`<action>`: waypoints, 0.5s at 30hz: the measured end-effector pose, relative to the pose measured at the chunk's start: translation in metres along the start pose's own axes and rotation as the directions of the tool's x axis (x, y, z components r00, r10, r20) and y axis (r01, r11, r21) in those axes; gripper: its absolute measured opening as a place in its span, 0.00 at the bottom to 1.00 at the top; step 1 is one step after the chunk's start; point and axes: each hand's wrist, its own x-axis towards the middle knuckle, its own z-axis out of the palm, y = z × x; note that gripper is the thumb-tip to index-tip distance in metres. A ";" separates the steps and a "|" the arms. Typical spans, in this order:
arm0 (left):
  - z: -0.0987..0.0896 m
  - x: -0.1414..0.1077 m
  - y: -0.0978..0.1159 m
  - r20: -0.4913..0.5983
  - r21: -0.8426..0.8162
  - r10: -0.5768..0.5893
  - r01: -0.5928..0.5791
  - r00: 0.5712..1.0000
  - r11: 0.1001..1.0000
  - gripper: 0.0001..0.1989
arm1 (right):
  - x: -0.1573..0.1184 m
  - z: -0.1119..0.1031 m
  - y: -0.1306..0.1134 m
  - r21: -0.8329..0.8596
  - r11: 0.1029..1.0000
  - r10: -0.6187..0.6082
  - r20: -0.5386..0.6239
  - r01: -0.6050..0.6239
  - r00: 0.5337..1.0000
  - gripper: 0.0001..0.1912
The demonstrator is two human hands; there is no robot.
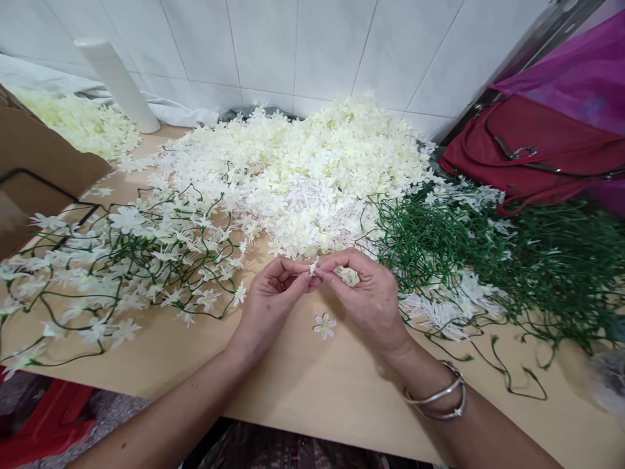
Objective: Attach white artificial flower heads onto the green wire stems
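Over the middle of the table, my left hand (277, 291) and my right hand (368, 293) meet at the fingertips. Both pinch a small white piece (313, 267), which looks like part of an artificial flower; the fingers hide most of it. Just below them a single white flower (324, 326) lies flat on the table. Behind my hands rises a big heap of loose cream-white flowers (312, 150). To the left, white flowers on green stems (141, 260) lie in a tangle. A pile of bare green stems (439, 234) lies to the right, with white pieces (452, 303) among it.
The wooden table (293, 384) reaches back to a tiled wall (263, 45). A cardboard box (39, 163) stands at the left, near a white roll (117, 85). At the back right sits a red bag (537, 146). A red stool (46, 417) shows below the left edge.
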 end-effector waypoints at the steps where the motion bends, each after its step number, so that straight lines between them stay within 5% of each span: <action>1: 0.001 -0.001 0.001 0.003 0.020 0.020 -0.020 1.000 1.000 0.12 | 0.000 0.000 0.001 -0.015 0.999 -0.029 0.000 0.029 1.000 0.08; 8: 0.002 -0.006 0.008 0.041 0.092 0.064 -0.068 0.997 0.993 0.12 | 0.003 -0.005 0.004 -0.011 0.999 0.047 0.042 -0.046 0.998 0.16; 12: 0.000 -0.005 0.007 0.042 0.088 0.038 -0.041 0.998 0.995 0.13 | 0.006 -0.009 0.009 -0.053 0.998 -0.031 0.107 0.037 0.994 0.04; 15: 0.000 -0.005 0.007 0.037 0.081 0.020 -0.023 0.999 0.996 0.13 | 0.008 -0.009 0.011 0.019 0.999 -0.034 0.096 0.032 0.995 0.04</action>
